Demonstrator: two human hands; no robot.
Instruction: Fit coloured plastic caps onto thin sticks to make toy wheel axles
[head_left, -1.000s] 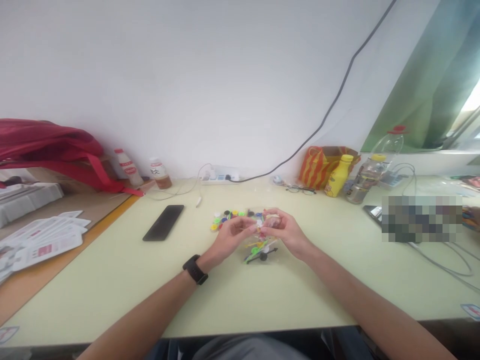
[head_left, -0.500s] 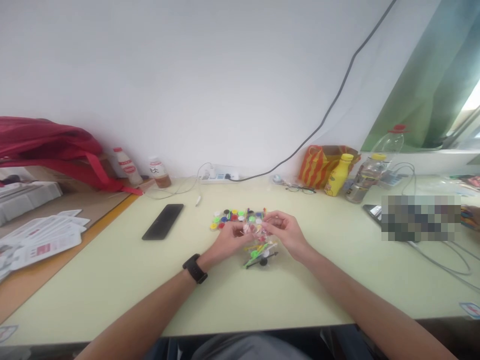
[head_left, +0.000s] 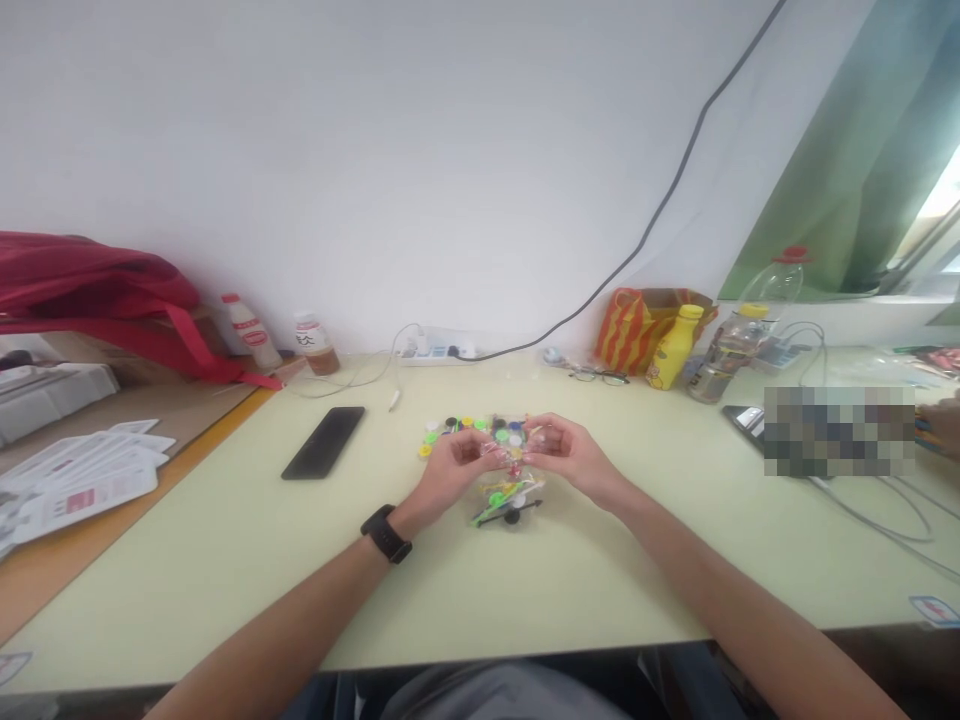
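Note:
Both hands meet over the middle of the table, pinching a clear plastic bag (head_left: 516, 452) with small coloured parts showing through it. My left hand (head_left: 459, 465), with a black watch on its wrist, is closed on the bag's left side. On the other side, my right hand (head_left: 571, 455) has its thumb and fingers closed on the plastic. Just below the hands lie green, white and black plastic pieces (head_left: 510, 505), some with long arrow-tipped stems, in clear wrapping. Behind my left hand, small round coloured pieces (head_left: 431, 438) sit in rows, partly hidden.
A black phone (head_left: 324, 442) lies to the left. Printed cards (head_left: 90, 480) are fanned out farther left. Along the wall stand bottles (head_left: 315, 345), a power strip (head_left: 439, 350), eyeglasses (head_left: 598, 376) and a striped bag (head_left: 622, 330). Another person's hand (head_left: 941, 420) shows at the far right.
My hands have shifted slightly, the fingers spreading the bag a little wider between them. The wrapped pieces below appear slightly farther left. The whole view has shifted a little.

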